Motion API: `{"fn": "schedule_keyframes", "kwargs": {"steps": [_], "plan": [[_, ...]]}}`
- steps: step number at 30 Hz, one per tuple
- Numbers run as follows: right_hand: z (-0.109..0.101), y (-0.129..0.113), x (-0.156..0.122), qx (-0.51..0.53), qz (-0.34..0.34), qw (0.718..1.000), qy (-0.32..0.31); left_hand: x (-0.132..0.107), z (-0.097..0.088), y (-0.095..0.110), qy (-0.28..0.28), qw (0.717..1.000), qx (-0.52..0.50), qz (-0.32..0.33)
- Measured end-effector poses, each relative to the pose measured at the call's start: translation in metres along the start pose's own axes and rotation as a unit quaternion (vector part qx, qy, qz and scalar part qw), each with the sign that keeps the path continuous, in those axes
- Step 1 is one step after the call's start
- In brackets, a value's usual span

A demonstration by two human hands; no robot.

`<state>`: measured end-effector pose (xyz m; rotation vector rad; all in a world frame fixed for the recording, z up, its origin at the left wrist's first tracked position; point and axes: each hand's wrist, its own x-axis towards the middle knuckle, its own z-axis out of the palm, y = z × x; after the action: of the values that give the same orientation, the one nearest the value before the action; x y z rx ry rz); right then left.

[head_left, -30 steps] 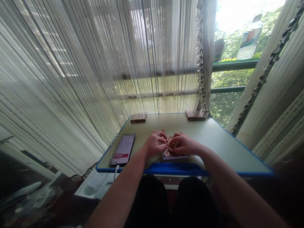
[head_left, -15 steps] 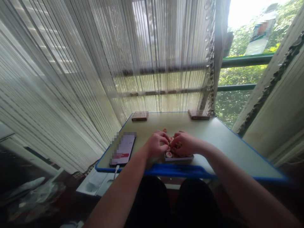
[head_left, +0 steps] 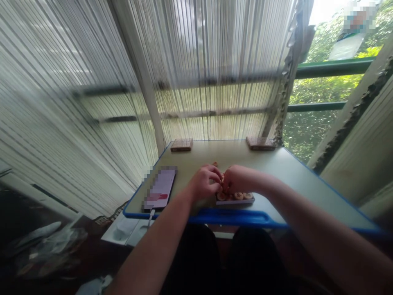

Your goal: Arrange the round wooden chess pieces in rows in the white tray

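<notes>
Round wooden Chinese chess pieces (head_left: 238,196) lie in a shallow box (head_left: 236,202) with a pale side wall, near the table's front edge. My left hand (head_left: 206,180) is at the box's left side, its fingers bent and apart, with the tips close to the pieces. From the right, my right hand (head_left: 241,178) reaches over the box with its fingers curled down and closed among the pieces at the left end. The piece at its fingertips is mostly hidden. Just beyond my left hand, a loose piece (head_left: 215,164) sits on the table.
A phone (head_left: 161,188) with a lit screen lies on the table's left side, a white cable (head_left: 151,215) plugged in. Two flat brown boxes (head_left: 181,145) (head_left: 260,143) stand at the far corners. The pale table (head_left: 294,184) has a blue rim; string curtains hang behind it.
My right hand has shifted left and closed in toward my left hand, uncovering pieces along the box's right front. The whole view has also moved slightly.
</notes>
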<state>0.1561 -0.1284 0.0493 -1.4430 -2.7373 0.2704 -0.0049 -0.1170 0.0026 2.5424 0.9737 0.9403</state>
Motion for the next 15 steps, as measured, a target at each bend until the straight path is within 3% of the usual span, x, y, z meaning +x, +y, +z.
{"fn": "schedule_keyframes", "kwargs": {"steps": [4,9,15], "plan": [[-0.002,0.002,0.001,-0.028,0.008,0.998,-0.060,0.001,0.000,0.001,-0.002,1.000,-0.001,0.002],[0.003,0.010,0.005,-0.011,-0.044,0.998,-0.047,0.001,-0.001,0.002,-0.004,1.000,0.001,-0.003],[-0.001,0.019,-0.003,0.045,-0.027,0.999,-0.004,0.002,0.000,0.001,0.010,1.000,0.005,-0.013]]}}
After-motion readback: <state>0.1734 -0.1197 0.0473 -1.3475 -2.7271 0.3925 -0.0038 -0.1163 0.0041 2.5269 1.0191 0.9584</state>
